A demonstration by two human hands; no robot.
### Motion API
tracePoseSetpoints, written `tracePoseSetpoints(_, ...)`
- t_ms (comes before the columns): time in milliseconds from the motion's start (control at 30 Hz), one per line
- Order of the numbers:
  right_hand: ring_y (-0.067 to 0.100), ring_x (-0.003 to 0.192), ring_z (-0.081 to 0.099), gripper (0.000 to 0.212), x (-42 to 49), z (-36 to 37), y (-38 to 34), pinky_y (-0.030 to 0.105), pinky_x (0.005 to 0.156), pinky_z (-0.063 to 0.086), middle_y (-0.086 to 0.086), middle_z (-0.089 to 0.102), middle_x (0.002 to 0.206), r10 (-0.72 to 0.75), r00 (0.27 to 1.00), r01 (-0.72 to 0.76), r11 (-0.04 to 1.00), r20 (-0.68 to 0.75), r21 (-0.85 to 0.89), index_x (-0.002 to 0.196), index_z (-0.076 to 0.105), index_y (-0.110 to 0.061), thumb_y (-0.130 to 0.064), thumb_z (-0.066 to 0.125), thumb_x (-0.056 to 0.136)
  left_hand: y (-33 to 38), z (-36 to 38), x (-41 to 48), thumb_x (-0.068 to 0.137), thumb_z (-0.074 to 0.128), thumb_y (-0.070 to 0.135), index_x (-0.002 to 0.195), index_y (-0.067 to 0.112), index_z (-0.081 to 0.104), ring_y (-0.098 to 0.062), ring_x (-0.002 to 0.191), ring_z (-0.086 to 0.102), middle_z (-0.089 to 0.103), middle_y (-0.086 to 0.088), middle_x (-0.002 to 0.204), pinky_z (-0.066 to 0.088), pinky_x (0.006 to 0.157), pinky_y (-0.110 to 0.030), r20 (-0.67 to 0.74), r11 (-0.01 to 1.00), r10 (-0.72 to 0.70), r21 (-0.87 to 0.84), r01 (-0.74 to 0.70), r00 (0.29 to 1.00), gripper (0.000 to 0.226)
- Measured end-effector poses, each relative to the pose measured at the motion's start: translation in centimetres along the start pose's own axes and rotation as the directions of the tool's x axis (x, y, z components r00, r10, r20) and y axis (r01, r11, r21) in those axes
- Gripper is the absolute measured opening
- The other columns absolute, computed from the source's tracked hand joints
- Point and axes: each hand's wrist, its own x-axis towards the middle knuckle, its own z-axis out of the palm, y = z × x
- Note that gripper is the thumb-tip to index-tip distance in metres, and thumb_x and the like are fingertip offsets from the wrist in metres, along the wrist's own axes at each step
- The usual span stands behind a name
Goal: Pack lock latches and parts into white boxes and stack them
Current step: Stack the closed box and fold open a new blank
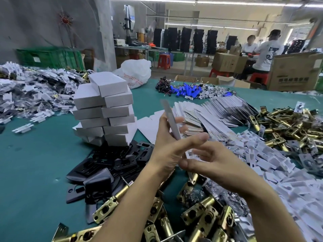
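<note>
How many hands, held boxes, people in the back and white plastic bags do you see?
Hands: 2, left hand and right hand
Flat white box, gripped by the left hand: 1
People in the back: 2
White plastic bag: 1
Total: 6

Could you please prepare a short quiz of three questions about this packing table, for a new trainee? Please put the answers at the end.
1. True or false: the left hand holds a flat white carton that is not yet folded into a box.
2. What lies directly in front of the stack of white boxes, on the side nearer the person? A: blue batteries. B: black plates. C: red stools.
3. What colour are the cylinders with wires at the far side of the table?

Key: 1 true; 2 B; 3 blue.
</note>
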Motion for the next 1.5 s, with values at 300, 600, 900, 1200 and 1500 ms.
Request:
tracePoseSetpoints(300, 0.017, 0.099, 0.072, 0.063, -0.9, -1.9, -1.3, 0.029, 0.077, 0.06, -0.006, 0.071, 0.115, -0.067, 0.961, 0.153, 0.938, -0.27, 0.312, 0.126, 0.058, -0.042, -0.015, 0.078, 0.072, 0.2, 0.4, -0.5, 0.062, 0.07, 0.068, 0.158, 0.026, 0.01, -0.012, 0.141, 0.035, 0.032, 0.005, 0.156, 0.039, 0.113, -0.045, 0.131, 0.579, 0.386, 0.736, -0.35, 0.913, 0.12)
tracePoseSetpoints(600, 0.016, 0.063, 0.071, 0.021, -0.5, -2.0, -0.1, 0.031, 0.055, 0.058, 0.004, 0.075, 0.076, 0.017, 0.818, 0.079, 0.987, -0.574, 0.142, 0.092, 0.067, -0.023, -0.004, 0.058, 0.095, -0.2, 0.8, -0.6, 0.055, 0.054, 0.088, 0.156, 0.012, 0.026, -0.021, 0.123, 0.041, 0.044, -0.004, 0.142, 0.04, 0.101, -0.047, 0.159, 0.21, 0.468, 0.935, -0.284, 0.869, 0.129)
tracePoseSetpoints(900, 0.022, 0.07, 0.07, 0.04, -1.0, -2.8, 0.9, 0.05, 0.058, 0.06, 0.002, 0.069, 0.083, 0.096, 0.77, -0.139, 0.99, -0.63, -0.018, 0.095, 0.056, -0.032, -0.01, 0.082, 0.073, -0.5, 0.8, -0.7, 0.049, 0.08, 0.057, 0.146, 0.016, 0.041, -0.021, 0.118, 0.046, 0.053, -0.001, 0.134, 0.041, 0.098, -0.046, 0.29, 0.076, 0.452, 0.93, -0.361, 0.844, 0.112)
tracePoseSetpoints(1200, 0.015, 0.063, 0.072, 0.022, -0.5, -1.3, -0.8, 0.027, 0.05, 0.058, -0.002, 0.073, 0.077, -0.021, 0.858, 0.03, 0.999, -0.514, 0.01, 0.08, 0.071, -0.021, -0.041, 0.062, 0.086, 0.4, 0.9, -0.8, 0.06, 0.09, 0.055, 0.127, 0.013, 0.059, -0.026, 0.093, 0.062, 0.065, -0.003, 0.112, 0.05, 0.075, -0.039, 0.034, 0.245, 0.565, 0.947, -0.207, 0.824, 0.085)
tracePoseSetpoints(1500, 0.015, 0.063, 0.072, 0.039, -0.2, -0.6, -0.8, 0.027, 0.053, 0.056, -0.008, 0.07, 0.085, -0.182, 0.749, 0.162, 0.983, -0.637, -0.091, 0.11, 0.065, -0.038, -0.004, 0.067, 0.091, 1.8, 1.8, -1.2, 0.061, 0.085, 0.058, 0.142, 0.007, 0.046, -0.028, 0.101, 0.063, 0.06, -0.008, 0.12, 0.054, 0.073, -0.044, -0.058, 0.398, 0.603, 0.887, -0.236, 0.796, 0.103)
